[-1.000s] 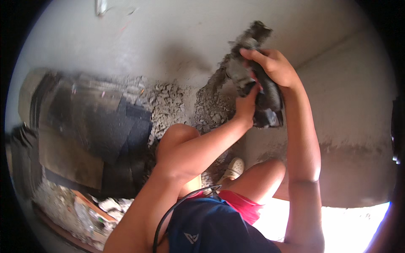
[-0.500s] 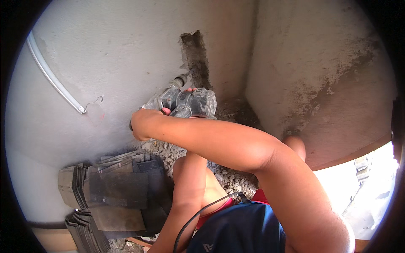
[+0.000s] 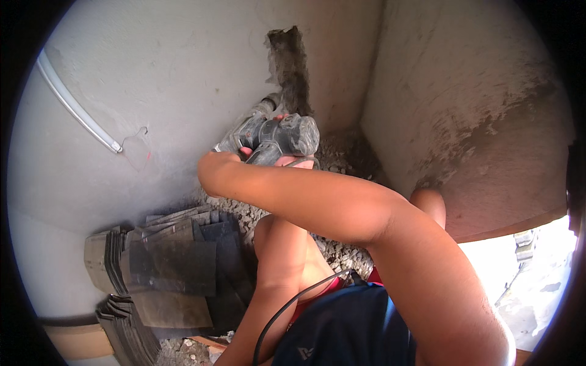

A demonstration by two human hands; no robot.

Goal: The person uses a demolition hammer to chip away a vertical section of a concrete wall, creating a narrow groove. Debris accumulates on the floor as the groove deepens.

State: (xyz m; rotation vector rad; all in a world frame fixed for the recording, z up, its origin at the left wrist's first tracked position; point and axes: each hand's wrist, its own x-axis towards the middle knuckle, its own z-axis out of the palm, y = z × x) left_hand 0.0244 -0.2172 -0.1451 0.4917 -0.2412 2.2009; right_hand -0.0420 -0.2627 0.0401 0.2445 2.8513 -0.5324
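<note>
A dusty grey rotary hammer [image 3: 278, 135] is tilted up toward the wall. Its chuck end [image 3: 268, 102] lies at the edge of a dark groove [image 3: 292, 67] cut into the plaster; the bit tip cannot be made out. My right hand [image 3: 221, 166] is closed round the tool's rear end, the arm reaching across from the lower right. My left arm passes beneath the right one, and my left hand [image 3: 297, 161] grips the tool from below, its palm partly hidden by the right forearm.
Stacked dark tiles or sheets [image 3: 174, 268] lie at lower left. Broken rubble [image 3: 342, 256] covers the floor below the groove and around my legs. A white conduit [image 3: 79, 107] with a thin wire hangs on the left wall. A black cable [image 3: 284, 311] crosses my lap. Another wall stands at right.
The view has shifted slightly, so the groove sits higher. The hammer's chuck end appears slightly higher and farther right; both hands keep their grip on the tool.
</note>
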